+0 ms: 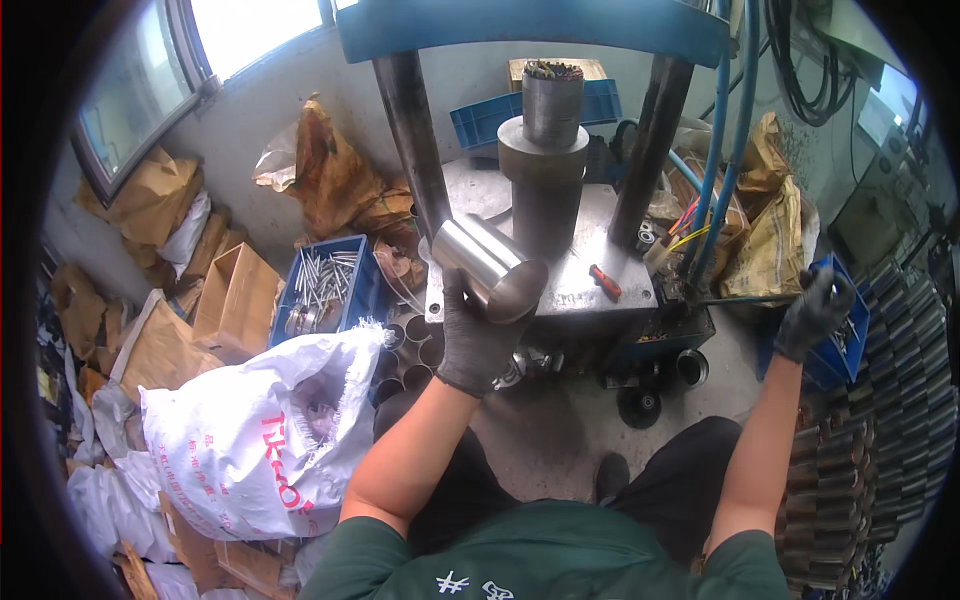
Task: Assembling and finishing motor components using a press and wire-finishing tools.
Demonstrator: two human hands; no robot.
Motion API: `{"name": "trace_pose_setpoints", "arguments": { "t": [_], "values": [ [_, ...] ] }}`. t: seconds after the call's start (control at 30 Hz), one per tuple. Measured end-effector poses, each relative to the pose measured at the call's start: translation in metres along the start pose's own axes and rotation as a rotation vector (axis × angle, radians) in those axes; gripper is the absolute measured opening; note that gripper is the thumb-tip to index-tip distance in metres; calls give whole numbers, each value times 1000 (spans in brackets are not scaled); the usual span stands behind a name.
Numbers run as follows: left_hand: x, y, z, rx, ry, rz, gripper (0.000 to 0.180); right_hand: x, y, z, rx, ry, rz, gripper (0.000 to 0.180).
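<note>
Cylinder [478, 255], smooth and bright silver with long pale highlights along its side, tilts in the left hand [478, 338] above the near left corner of the press bed [570, 290]. Its near end, turned down and to the right, looks duller and brownish; whether that end is closed or hollow cannot be told. The black-gloved fingers wrap its underside, the thumb up along its left. A stepped metal column [545, 165] rises from the middle of the bed, its top packed with small mixed-coloured pieces, and a red-handled screwdriver [605, 282] lies by the near right corner. Well apart, past the bed's right edge, the right hand [815, 315] is black-gloved too; its fingers are bent, and whether anything sits between them cannot be told.

Of the containers, a white sack [230, 430] with red print gapes to the right on contents too unclear to name. Beyond it stands an open brown cardboard box [235, 325], then a blue bin [371, 280] heaped with thin silver rods. A shallow blue tray [480, 122] sits behind the bed's far edge. Just beside the right hand, another bin [828, 365], also blue, carries small shiny parts, near stacked rows of dark metal tubes [890, 440].
</note>
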State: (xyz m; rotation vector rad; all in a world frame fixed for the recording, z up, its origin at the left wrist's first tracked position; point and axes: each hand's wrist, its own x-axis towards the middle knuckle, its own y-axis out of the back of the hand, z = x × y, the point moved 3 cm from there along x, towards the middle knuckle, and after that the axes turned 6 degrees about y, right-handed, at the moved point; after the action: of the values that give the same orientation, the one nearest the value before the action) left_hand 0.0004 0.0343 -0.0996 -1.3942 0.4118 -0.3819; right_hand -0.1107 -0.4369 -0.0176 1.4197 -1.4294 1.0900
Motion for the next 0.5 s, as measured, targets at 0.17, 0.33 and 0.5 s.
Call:
{"name": "trace_pose_setpoints", "arguments": {
  "t": [0.17,0.33,0.5],
  "values": [
    [6,3,-4,196,14,-128,73,32,-64,-19,-204,7,147,26],
    [25,-1,4,472,-265,-132,68,32,-66,-37,348,-275,219,22],
    [70,-27,62,1200,-813,-71,39,26,-69,-30,596,-482,250,25]
  ]
}}
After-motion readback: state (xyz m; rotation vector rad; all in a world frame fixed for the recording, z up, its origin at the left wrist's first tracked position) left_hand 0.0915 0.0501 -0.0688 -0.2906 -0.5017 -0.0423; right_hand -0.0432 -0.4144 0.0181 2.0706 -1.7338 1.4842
